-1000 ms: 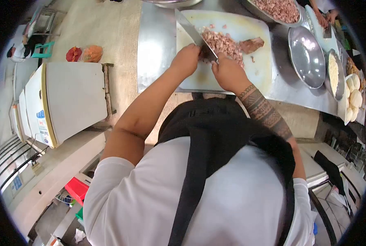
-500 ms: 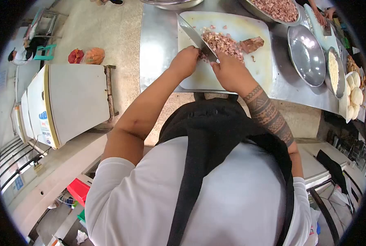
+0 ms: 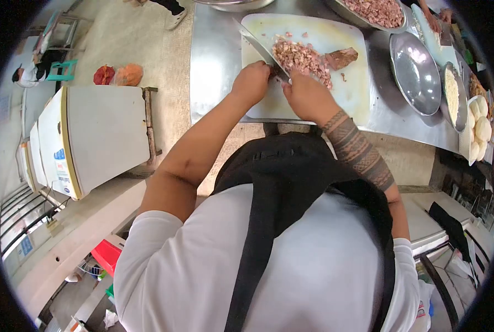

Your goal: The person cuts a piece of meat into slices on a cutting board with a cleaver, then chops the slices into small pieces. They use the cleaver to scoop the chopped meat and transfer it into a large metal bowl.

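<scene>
A large kitchen knife [image 3: 258,46] is gripped in my right hand [image 3: 310,97], its blade slanting up and left across the white cutting board [image 3: 346,105]. My left hand [image 3: 251,83] is closed, fingertips curled close against the near side of the blade. It pinches a piece of meat, mostly hidden by the fingers. Beyond the blade lies a heap of chopped pinkish meat [image 3: 299,57]. To the right of that heap rests a larger browned chunk of meat [image 3: 342,58], with a few small scraps around it.
The board lies on a steel table [image 3: 214,83]. An oval metal bowl [image 3: 416,74] stands right of it, and a basin of chopped meat [image 3: 373,12] at the back. Several pale round pieces [image 3: 482,128] fill a tray at far right. Another person's hand [image 3: 435,22] shows at top right.
The knife blade and both hands have shifted very slightly, the hold staying the same. At the top left, another person's leg and shoe have come further into view.
</scene>
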Motion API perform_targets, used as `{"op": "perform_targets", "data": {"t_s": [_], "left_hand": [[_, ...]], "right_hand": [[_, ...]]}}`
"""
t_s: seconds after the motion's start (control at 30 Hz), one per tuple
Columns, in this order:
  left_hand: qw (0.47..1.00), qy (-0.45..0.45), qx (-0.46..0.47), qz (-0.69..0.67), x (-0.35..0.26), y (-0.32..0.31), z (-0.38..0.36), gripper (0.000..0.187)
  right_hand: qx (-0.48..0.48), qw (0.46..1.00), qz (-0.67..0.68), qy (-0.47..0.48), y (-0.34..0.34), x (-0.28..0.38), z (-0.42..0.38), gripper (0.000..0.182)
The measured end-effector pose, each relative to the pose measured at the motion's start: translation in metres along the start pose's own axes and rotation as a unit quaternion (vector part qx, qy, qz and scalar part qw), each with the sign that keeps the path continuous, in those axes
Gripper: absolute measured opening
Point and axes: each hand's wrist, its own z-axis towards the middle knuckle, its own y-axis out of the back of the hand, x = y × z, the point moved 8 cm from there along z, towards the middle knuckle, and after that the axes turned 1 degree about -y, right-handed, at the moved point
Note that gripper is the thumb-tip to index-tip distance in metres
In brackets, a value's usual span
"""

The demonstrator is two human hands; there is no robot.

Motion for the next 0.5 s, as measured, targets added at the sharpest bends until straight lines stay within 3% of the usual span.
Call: {"op": "perform_targets", "data": {"t_s": [0.1, 0.2, 0.3, 0.4, 0.5], "left_hand": [[1.000, 0.005, 0.006, 0.014, -0.003, 0.007, 0.005, 0.012], [0.999, -0.006, -0.001, 0.045, -0.004, 0.006, 0.008, 0.012], [0.999, -0.013, -0.005, 0.041, -0.003, 0.006, 0.004, 0.012], [0.999, -0.009, -0.006, 0.033, -0.004, 0.002, -0.001, 0.012], [0.999, -0.013, -0.012, 0.031, -0.005, 0.003, -0.003, 0.013]], "right_hand": [[0.027, 0.999, 0.026, -0.019, 0.015, 0.010, -0.009, 0.037], [-0.004, 0.999, 0.041, -0.026, -0.007, -0.002, -0.004, 0.037], [-0.017, 0.998, 0.053, 0.037, 0.006, 0.000, 0.003, 0.037], [-0.003, 0.998, 0.060, -0.017, -0.012, -0.008, -0.002, 0.038], [0.035, 0.999, 0.038, 0.000, -0.002, -0.009, 0.007, 0.040]]}}
